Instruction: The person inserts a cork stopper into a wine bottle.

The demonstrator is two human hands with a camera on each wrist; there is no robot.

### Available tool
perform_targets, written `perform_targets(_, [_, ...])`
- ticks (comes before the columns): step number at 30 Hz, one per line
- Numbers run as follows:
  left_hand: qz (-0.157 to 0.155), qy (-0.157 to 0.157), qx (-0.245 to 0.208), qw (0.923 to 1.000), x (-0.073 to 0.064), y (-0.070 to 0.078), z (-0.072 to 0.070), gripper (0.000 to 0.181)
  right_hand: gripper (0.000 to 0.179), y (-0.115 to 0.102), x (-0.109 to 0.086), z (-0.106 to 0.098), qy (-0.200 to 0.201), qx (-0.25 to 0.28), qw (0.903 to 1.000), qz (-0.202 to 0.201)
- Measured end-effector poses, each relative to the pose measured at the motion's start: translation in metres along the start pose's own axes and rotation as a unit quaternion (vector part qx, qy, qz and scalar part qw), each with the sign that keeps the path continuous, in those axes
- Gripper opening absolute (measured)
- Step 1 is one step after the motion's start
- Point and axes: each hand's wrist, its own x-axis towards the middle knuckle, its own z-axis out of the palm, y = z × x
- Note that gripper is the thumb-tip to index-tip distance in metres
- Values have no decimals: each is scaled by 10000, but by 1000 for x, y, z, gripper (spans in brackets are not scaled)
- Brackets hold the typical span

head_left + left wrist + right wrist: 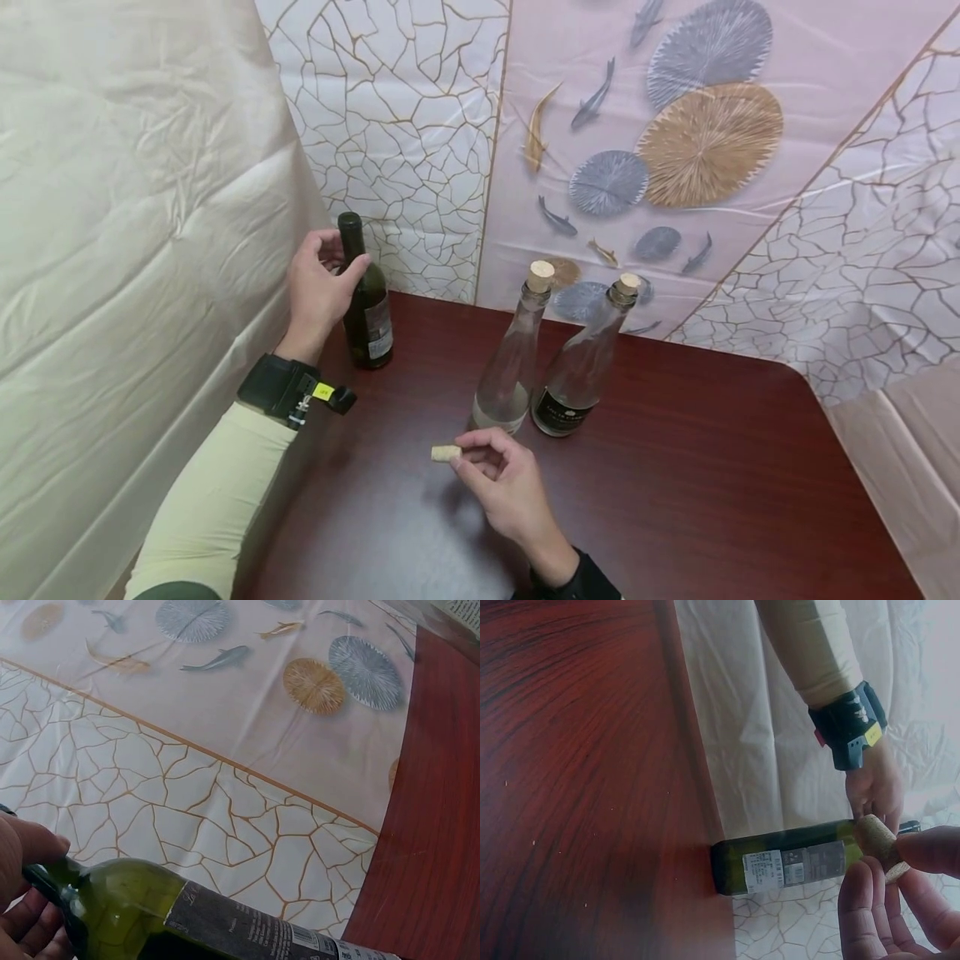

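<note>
At the far left of the table, my left hand (318,283) grips a dark green wine bottle (367,317) by its neck. The bottle stands upright, with a label (780,870) on its body. In the left wrist view, the thumb and fingers close round the neck below the shoulder-side bend of the glass (120,900). Nearer the front, my right hand (510,487) pinches a small tan cork (446,453) between thumb and fingers, held above the table. The right wrist view shows the cork (877,844) overlapping the bottle's upper part.
Two clear glass bottles, one (510,367) behind my right hand and one with a black label (566,408) to its right, stand with corks in their mouths. Patterned sheeting (397,142) rises behind the dark red table (697,483). Cream cloth (150,208) hangs at the left.
</note>
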Motion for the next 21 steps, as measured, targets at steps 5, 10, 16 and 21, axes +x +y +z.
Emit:
perform_targets(5, [122, -26, 308, 9994, -2, -3, 1, 43, 22, 1, 0, 2, -12, -18, 10000, -8])
perform_targets(10, [275, -41, 342, 9990, -2, -6, 2, 42, 22, 2, -1, 6, 15, -33, 10000, -13])
perform_targets(16, [363, -59, 281, 9989, -6, -4, 1, 41, 22, 3, 0, 8, 75, -7, 10000, 45])
perform_targets(21, [382, -87, 343, 9986, -11, -3, 0, 42, 23, 3, -1, 8, 53, 4, 10000, 19])
